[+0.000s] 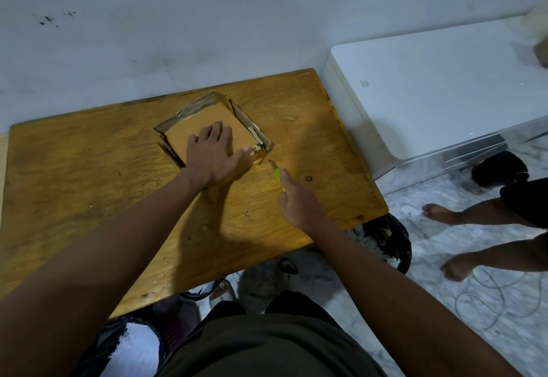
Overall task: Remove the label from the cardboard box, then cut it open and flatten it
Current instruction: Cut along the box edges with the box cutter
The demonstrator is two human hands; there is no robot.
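Note:
A brown cardboard box [204, 119] lies squashed low on the wooden table [89, 169], its side flaps splayed out around the top panel. My left hand [215, 154] presses flat on that panel with the fingers spread. My right hand [296, 199] grips a box cutter [275, 170] with a green handle. Its blade tip points at the box's near right corner, a short way off it. No label shows on the visible cardboard.
A white low cabinet [430, 89] stands right of the table against the wall. Another person's bare legs and feet [462, 240] are at the right. A dark bin [385, 243] sits under the table's right corner. A thin cable [498, 299] loops on the marble floor.

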